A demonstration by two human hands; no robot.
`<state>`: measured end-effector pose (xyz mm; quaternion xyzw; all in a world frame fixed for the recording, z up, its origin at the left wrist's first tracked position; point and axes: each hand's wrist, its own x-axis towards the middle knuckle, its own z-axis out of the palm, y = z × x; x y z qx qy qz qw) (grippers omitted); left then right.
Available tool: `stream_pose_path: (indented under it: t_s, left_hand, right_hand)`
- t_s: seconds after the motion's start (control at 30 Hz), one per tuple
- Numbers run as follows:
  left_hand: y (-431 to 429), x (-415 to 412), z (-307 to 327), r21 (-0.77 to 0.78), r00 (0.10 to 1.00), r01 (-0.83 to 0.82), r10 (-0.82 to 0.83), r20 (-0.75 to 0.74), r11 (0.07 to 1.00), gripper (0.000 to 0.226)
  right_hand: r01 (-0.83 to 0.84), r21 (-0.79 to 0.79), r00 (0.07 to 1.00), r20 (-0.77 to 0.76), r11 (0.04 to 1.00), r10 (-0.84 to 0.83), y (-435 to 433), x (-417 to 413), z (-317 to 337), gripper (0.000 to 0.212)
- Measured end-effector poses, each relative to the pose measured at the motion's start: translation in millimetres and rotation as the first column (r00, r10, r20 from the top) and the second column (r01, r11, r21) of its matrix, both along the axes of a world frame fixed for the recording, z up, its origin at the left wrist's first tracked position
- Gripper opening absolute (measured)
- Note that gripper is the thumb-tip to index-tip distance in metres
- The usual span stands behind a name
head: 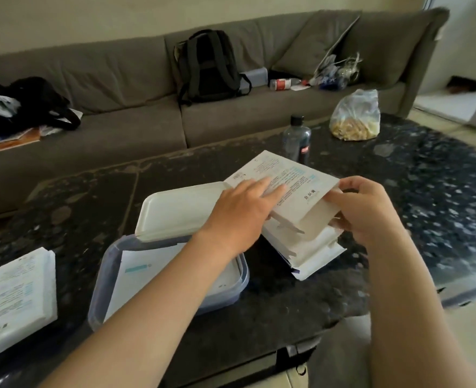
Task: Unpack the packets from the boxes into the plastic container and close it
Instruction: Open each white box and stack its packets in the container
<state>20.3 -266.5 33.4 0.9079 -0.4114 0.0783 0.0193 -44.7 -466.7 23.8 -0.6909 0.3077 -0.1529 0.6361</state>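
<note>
Just right of the open plastic container [98, 296], a left hand [239, 211] lies flat-fingered on a tilted box [287, 175]; the right hand [368, 211] pinches its open end (packets [312, 247] showing beneath).

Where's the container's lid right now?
In the head view, the white lid rests on the far rim of the plastic container, mid-table, just left of the box under the left hand.

Head view: forward and down over a table [427, 191]
The wide-angle camera sits close above the near table edge and faces a sofa [119, 113] across it. Both forearms enter from the bottom and reach the centre, where the left hand [242, 211] and right hand [371, 211] are on a box [287, 175]. Straight lines bow toward the frame's borders.
</note>
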Motion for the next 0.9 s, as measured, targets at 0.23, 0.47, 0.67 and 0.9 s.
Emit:
stream_pose_path:
  t_s: [0.23, 0.47, 0.67, 0.9]
  left_hand:
    - [-11, 15, -29, 0.019, 0.99, -0.024, 0.026, -0.136, 1.0, 0.07]
    - [-11, 17, -39, 0.041, 0.984, -0.019, 0.026, -0.173, 0.999, 0.072]
    - [-8, 16, -38, 0.04, 0.982, -0.007, 0.015, -0.188, 0.999, 0.07]
    - [15, 6, -22, -0.019, 0.979, -0.04, 0.035, -0.201, 0.999, 0.063]
  right_hand:
    - [-0.121, -0.415, 0.957, -0.291, 0.902, -0.006, -4, 3, -9, 0.019]
    - [-0.224, -0.515, 0.905, -0.424, 0.828, -0.019, -5, 3, -15, 0.016]
    - [-0.325, -0.484, 0.852, -0.522, 0.813, 0.03, -5, 3, -8, 0.017]
    - [-0.336, -0.625, 0.861, -0.507, 0.705, -0.039, 7, 5, 14, 0.04]
